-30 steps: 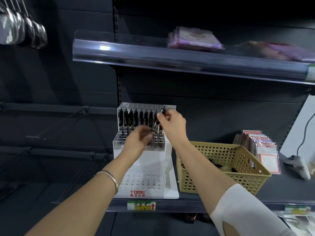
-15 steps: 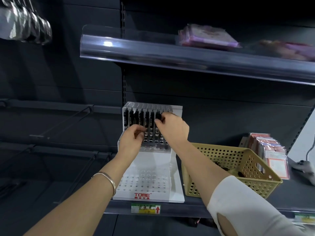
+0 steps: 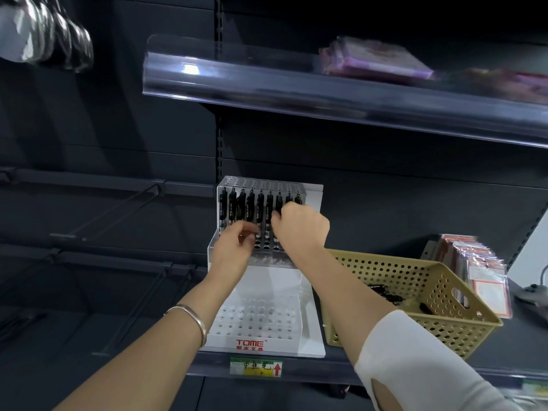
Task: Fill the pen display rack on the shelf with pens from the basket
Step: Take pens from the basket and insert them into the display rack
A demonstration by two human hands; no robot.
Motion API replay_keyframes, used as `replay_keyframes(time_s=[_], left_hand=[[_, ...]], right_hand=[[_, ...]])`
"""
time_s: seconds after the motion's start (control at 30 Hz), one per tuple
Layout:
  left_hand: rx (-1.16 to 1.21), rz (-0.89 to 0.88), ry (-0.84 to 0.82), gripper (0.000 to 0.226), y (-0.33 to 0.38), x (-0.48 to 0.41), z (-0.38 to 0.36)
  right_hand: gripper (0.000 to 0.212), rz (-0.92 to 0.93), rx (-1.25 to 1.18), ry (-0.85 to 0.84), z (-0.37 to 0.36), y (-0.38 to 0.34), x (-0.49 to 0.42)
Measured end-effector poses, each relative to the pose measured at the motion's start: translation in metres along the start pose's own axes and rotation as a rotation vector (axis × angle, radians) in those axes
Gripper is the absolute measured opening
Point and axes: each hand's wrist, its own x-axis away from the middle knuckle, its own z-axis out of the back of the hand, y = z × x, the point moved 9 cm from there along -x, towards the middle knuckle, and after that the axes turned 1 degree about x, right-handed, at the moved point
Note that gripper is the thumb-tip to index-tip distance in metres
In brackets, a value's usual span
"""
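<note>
Both hands are up at the rack's back row. The right hand seems to pinch a pen standing there. Can't tell the left hand's grip. The basket sits just right of the rack.

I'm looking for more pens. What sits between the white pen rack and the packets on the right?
The head view shows a tan holey basket between the pen rack and the packets, with black pens lying inside.
</note>
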Motion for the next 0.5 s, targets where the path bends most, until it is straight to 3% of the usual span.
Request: replay_keyframes(time_s=[0.1,0.17,0.27,0.4,0.5], left_hand=[[0.013,-0.003,-0.007,0.021,0.001,0.001,-0.002],[0.026,-0.003,-0.010,0.021,0.001,0.002,-0.001],[0.048,0.011,-0.005,0.021,-0.001,0.001,0.001],[0.044,0.019,0.002,0.020,0.000,0.001,-0.001],[0.010,-0.015,0.004,0.020,0.006,0.002,-0.003]], right_hand=[[0.028,0.021,0.046,-0.044,-0.007,-0.002,0.002],[0.034,0.012,0.020,-0.040,-0.007,0.001,0.003],[0.043,-0.028,-0.065,0.082,0.012,0.011,0.003],[0.023,-0.019,-0.273,0.261,0.031,0.016,-0.003],[0.019,0.011,-0.352,0.239,0.020,0.014,-0.010]])
